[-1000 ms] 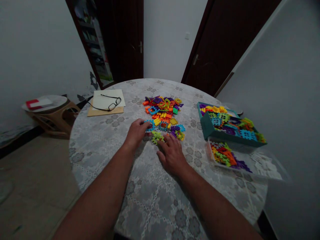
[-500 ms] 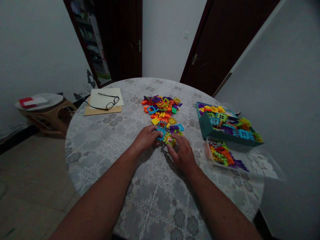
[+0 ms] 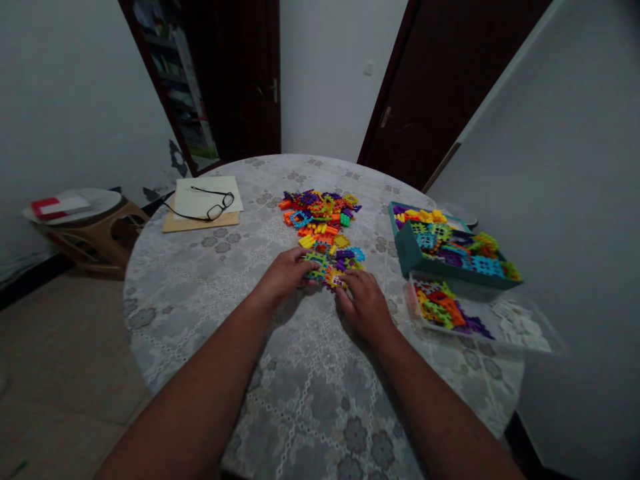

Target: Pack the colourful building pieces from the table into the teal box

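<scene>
A heap of small coloured plastic building pieces (image 3: 323, 217) lies on the round table (image 3: 210, 293) with its grey patterned cloth. At the heap's near edge both hands meet over a small cluster of joined pieces (image 3: 323, 267), green, blue, orange and yellow. My left hand (image 3: 285, 275) is closed on the cluster's left side, thumb and fingers pinching it. My right hand (image 3: 364, 305) grips the cluster's right side with bent fingers.
A teal box (image 3: 415, 257) full of the same pieces stands at the right, with a clear plastic lid or tray (image 3: 500, 327) holding more pieces in front of it. Black glasses (image 3: 213, 207) lie on papers at the back left. A low stool (image 3: 95, 230) stands left of the table.
Both hands came together from flat on the cloth and picked up pieces; the cluster between them now sits a little higher and is held from both sides.
</scene>
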The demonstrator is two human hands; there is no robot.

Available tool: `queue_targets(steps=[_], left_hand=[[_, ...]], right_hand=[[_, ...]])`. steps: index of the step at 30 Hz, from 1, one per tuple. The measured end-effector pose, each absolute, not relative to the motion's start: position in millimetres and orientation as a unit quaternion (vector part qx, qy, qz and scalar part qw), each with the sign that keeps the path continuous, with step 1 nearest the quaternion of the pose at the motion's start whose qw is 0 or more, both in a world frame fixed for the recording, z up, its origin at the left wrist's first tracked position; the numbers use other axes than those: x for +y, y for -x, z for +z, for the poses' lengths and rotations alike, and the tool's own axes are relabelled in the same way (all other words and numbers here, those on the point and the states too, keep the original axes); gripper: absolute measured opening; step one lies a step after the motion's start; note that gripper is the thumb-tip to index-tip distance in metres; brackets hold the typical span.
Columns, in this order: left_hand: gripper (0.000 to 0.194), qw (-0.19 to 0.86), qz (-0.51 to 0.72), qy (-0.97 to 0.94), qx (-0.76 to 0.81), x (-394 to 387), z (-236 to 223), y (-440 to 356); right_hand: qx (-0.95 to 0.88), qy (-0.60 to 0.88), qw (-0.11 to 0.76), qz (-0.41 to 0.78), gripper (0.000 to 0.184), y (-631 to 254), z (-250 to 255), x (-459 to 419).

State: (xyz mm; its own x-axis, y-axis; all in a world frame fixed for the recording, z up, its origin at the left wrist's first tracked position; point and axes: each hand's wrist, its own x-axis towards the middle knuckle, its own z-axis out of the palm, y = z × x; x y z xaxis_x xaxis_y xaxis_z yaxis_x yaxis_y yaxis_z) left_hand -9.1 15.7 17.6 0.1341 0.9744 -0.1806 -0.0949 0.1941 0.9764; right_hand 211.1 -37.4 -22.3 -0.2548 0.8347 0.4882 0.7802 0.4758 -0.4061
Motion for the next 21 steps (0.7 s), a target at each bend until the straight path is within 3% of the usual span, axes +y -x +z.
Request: queue_targets(steps=[6, 14, 17, 21], left_hand=[[0.040, 0.626, 0.449, -0.407, 0.490, 14.2, 18.1, 5.9], [0.036, 0.670, 0.426, -0.398, 0.460, 9.4, 18.6, 2.7], [0.032, 0.674, 0.418, -0.394, 0.464, 8.8, 16.4, 0.3], [0.026, 0.673, 0.408, -0.399, 0.471, 7.1, 15.2, -3.2]], right_hand=[[-0.791, 0.549, 0.270, 0.032, 0.016, -207.1, -24.2, -41.5], [-0.777, 0.540, 0.316, 0.062, 0.004, -208.0, -25.2, -40.6], [-0.748, 0.538, 0.381, 0.078, 0.008, -208.9, -22.9, -39.4], [-0.738, 0.504, 0.442, 0.079, 0.032, -205.2, -18.6, -43.7]])
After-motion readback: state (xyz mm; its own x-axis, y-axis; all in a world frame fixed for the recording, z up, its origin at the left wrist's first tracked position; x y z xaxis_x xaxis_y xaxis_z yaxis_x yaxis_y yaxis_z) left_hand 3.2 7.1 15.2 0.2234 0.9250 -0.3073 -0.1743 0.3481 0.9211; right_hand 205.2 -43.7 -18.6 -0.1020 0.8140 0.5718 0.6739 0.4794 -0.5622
